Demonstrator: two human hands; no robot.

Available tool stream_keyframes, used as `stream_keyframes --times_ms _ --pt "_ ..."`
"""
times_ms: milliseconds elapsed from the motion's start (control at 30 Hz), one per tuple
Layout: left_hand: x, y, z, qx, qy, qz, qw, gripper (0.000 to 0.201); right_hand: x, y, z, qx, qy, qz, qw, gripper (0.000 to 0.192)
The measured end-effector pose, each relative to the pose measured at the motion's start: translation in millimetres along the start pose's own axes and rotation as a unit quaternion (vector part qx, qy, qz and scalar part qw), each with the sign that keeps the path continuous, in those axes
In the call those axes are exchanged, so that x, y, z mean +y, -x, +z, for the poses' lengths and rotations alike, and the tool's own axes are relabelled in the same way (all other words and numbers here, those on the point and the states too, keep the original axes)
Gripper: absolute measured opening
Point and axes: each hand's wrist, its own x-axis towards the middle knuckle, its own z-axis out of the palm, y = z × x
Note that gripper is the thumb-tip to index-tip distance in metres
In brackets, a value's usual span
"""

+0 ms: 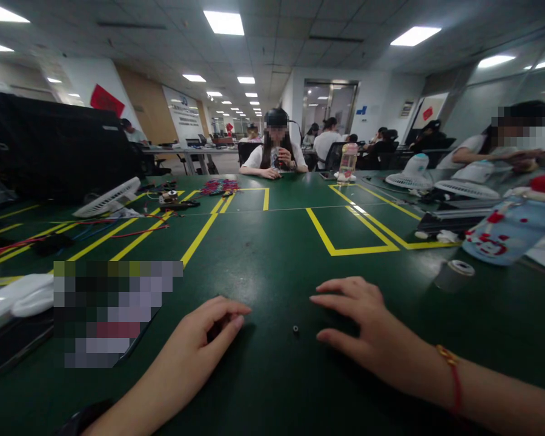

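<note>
My left hand [209, 333] rests on the green table mat [272, 254] with its fingers curled loosely; something dark may lie under the fingers, but I cannot tell. My right hand [363, 327] lies flat on the mat, palm down, fingers spread and pointing left, holding nothing. A red cord bracelet is on that wrist. Between the two hands sits a tiny dark round part [295, 329], touching neither hand.
Yellow tape lines [345, 249] mark boxes on the mat. A phone [104, 321] lies at the left, a tape roll [454, 274] and a blue bottle [513, 227] at the right. Small fans, cables and wires lie farther back. People sit across the table.
</note>
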Motion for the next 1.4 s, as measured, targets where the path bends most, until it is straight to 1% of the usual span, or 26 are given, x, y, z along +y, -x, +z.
stream_keyframes --times_ms 33,67,100,133,167,200,267,300,333,367,400,433,500,533,600,667,867,933,1000,1100,1167,1233,1267,1333,1400 --pt "0 0 -0.2 -0.003 -0.003 0.004 1.0 0.021 -16 -9 7 -0.035 -0.04 -0.008 0.999 0.034" --pt "-1 0 -0.4 -0.005 -0.005 0.009 1.0 0.02 -26 -16 10 -0.056 -0.07 -0.01 0.996 0.028" --pt "-1 0 -0.4 -0.006 -0.006 0.011 1.0 0.02 -31 -20 11 -0.064 -0.094 -0.007 0.994 0.023" --pt "-1 0 -0.3 -0.007 -0.006 0.013 1.0 0.02 -29 -22 8 -0.06 -0.111 0.0 0.992 0.021" --pt "-1 0 -0.1 -0.009 -0.005 0.014 1.0 0.02 -22 -22 2 -0.04 -0.12 0.012 0.992 0.022" --pt "-1 0 0.3 -0.01 -0.004 0.016 1.0 0.019 -10 -19 -8 -0.009 -0.118 0.031 0.993 0.023" --pt "0 -1 1.4 -0.009 -0.004 0.02 1.0 0.019 25 -6 -34 0.08 -0.068 0.088 0.991 0.028" --pt "1 -1 2.0 -0.007 -0.003 0.021 1.0 0.019 47 3 -48 0.122 -0.022 0.127 0.984 0.03" --pt "1 -2 2.6 -0.005 -0.003 0.02 1.0 0.019 69 13 -61 0.163 0.035 0.17 0.971 0.032" --pt "2 -2 3.2 -0.004 -0.002 0.018 1.0 0.019 90 23 -73 0.179 0.096 0.214 0.955 0.034" --pt "2 -2 3.5 -0.003 -0.001 0.017 1.0 0.019 110 34 -84 0.174 0.147 0.269 0.936 0.037" --pt "3 -2 3.7 -0.004 0.001 0.015 1.0 0.019 128 44 -91 0.162 0.174 0.323 0.916 0.041" --pt "4 -2 3.7 -0.004 0.005 0.013 1.0 0.019 153 60 -100 0.114 0.171 0.406 0.89 0.048" --pt "4 -2 3.6 -0.004 0.007 0.013 1.0 0.019 160 65 -101 0.094 0.15 0.431 0.885 0.05" --pt "4 -1 3.2 -0.007 0.012 0.012 1.0 0.018 166 70 -100 0.07 0.114 0.452 0.882 0.052" --pt "3 0 3.1 -0.008 0.014 0.009 1.0 0.018 165 71 -99 0.064 0.102 0.458 0.881 0.051" --pt "3 1 2.9 -0.014 0.02 0.006 1.0 0.018 158 70 -99 0.085 0.119 0.479 0.866 0.053" --pt "3 1 2.4 -0.014 0.016 0.006 1.0 0.018 159 71 -99 0.086 0.115 0.48 0.865 0.053" --pt "3 1 1.9 -0.015 0.013 0.005 1.0 0.019 162 72 -100 0.083 0.106 0.487 0.863 0.052" --pt "2 2 1.3 -0.019 0.015 0.004 1.0 0.019 173 76 -101 0.062 0.078 0.504 0.858 0.05" --pt "2 3 1.1 -0.021 0.018 0.003 1.0 0.019 183 78 -101 0.061 0.052 0.498 0.864 0.049" --pt "3 2 0.8 -0.02 0.018 0.004 1.0 0.019 189 81 -100 0.085 0.036 0.466 0.88 0.051" --pt "3 2 0.6 -0.019 0.018 0.004 1.0 0.019 191 82 -100 0.102 0.036 0.458 0.882 0.054" --pt "4 2 0.1 -0.016 0.018 0.004 1.0 0.019 188 83 -100 0.127 0.053 0.475 0.869 0.061" --pt "5 2 -0.3 -0.013 0.019 0.005 1.0 0.019 180 83 -100 0.123 0.07 0.504 0.852 0.064"
